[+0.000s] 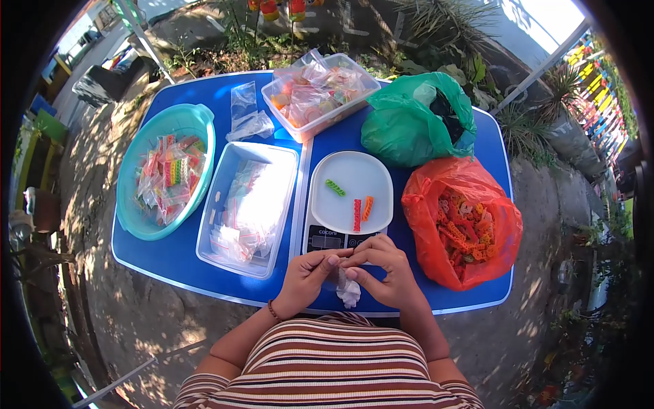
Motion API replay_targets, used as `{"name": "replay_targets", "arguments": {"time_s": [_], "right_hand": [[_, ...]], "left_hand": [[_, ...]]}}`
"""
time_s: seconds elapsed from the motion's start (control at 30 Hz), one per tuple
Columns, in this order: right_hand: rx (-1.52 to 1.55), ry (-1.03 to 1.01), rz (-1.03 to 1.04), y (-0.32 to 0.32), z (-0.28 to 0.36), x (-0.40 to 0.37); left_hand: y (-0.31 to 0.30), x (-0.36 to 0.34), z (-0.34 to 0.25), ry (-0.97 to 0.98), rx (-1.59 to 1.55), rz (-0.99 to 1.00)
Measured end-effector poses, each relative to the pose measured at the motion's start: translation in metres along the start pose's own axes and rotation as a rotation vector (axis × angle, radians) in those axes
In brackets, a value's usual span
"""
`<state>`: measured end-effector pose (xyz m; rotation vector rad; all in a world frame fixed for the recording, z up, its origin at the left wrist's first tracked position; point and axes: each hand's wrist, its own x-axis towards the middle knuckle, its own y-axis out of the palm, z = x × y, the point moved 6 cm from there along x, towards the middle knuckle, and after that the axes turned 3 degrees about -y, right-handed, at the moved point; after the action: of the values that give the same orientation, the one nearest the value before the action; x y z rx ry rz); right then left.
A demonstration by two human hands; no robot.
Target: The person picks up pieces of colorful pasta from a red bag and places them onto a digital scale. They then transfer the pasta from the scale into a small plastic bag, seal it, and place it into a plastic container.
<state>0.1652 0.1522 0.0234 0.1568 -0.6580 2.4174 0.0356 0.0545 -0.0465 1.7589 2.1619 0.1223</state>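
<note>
My left hand [310, 276] and my right hand [385, 273] meet at the table's front edge, thumbs and fingers pinched together. Between them is a small clear plastic bag [333, 276], partly hidden by my fingers. A crumpled white tissue-like piece [349, 293] shows just below my right thumb. Beyond my fingertips stands a kitchen scale [327, 238] with a white tray [378, 178] on top. One green twisted snack piece [335, 187], a red one [357, 215] and an orange one [368, 208] lie apart on that tray.
A blue table [272, 286] carries a teal basin [124, 198] of filled packets, a tub [291, 204] of small zip bags, and a clear box [371, 85] of packets. Rightward sit a green plastic bag [392, 129] and a red bag [426, 198] holding snack pieces. Loose clear bags [244, 102] lie behind.
</note>
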Motion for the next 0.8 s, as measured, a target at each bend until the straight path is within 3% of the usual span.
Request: {"name": "replay_targets", "arguments": {"time_s": [0.13,0.3,0.4,0.5,0.63,0.8], "right_hand": [[-0.053,0.038,0.038,0.005,-0.006,-0.004],[-0.107,-0.051,0.02,0.003,-0.004,0.001],[-0.121,0.006,-0.197,-0.008,-0.023,0.01],[-0.513,0.089,-0.328,-0.017,-0.039,0.022],[-0.7,0.06,-0.378,-0.009,-0.053,0.035],[-0.677,0.111,-0.372,-0.007,-0.056,0.034]], "left_hand": [[-0.003,0.001,0.004,0.02,0.013,-0.028],[-0.001,0.002,0.007,-0.123,-0.055,0.074],[-0.009,0.002,0.009,-0.212,-0.021,0.099],[-0.009,0.002,0.02,-0.285,-0.215,-0.021],[-0.009,0.001,0.027,-0.38,-0.39,-0.095],[-0.015,-0.002,0.023,-0.265,-0.232,-0.09]]}}
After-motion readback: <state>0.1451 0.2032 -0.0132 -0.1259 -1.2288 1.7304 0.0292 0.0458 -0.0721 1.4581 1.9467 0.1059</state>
